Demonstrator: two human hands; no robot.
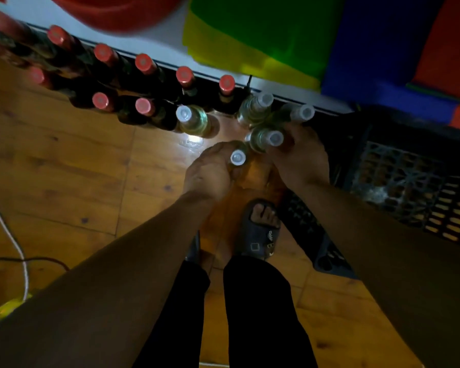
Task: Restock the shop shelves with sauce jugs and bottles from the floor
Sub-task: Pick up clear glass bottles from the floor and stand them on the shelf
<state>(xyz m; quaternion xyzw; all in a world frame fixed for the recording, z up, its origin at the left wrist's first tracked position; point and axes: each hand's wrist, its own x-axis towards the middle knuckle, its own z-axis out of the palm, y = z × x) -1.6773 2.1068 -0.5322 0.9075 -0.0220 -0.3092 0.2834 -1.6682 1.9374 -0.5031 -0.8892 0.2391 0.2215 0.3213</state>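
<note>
On the floor (64, 160), a person's left hand (210, 171) grips one clear bottle (238, 157), the right hand (299, 155) a second bottle (275, 138); lifting straight up should spare the red-capped rows (143, 106).

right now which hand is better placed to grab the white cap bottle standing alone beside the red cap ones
Left, probably. The left hand is nearer the lone bottle; the right hand sits farther off by the crate. Both are busy, though: left grips the front bottle, right the middle bottle.
</note>
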